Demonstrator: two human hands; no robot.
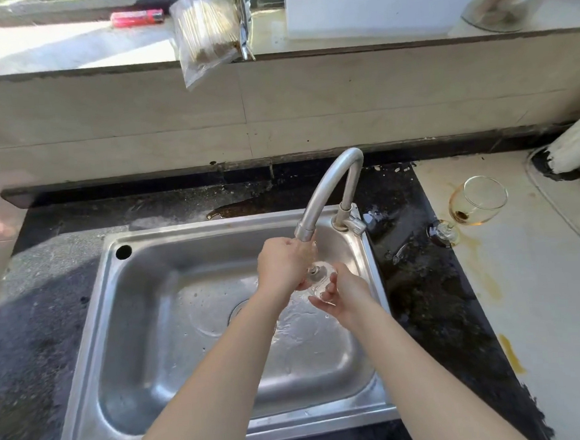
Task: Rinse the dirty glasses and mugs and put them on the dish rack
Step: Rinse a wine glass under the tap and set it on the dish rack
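Both hands meet over the right rear part of the steel sink (86, 364), directly under the spout of the curved faucet (329, 186), and between them they hold a clear glass (321, 275). The left hand (282, 270) comes in from the left, with its fingers curled round the upper side of the glass, right at the spout's mouth. The right hand (347, 293) sits lower and nearer the sink's right wall, cupping the glass from beneath with its fingers bent against it. The two hands touch or nearly touch around the glass. The glass is transparent and partly hidden by the fingers, so its exact shape and which way its rim faces cannot be told. Water lies spread over the sink floor below the hands, around the drain. Well apart from the hands, on the pale counter (545, 305) to the right, a second stemmed glass (479, 203) lies tipped over with brown dregs in its bowl. Brown streaks stain the counter near it. On the sill above lie a red lighter (137, 18) and a plastic bag (205, 36).
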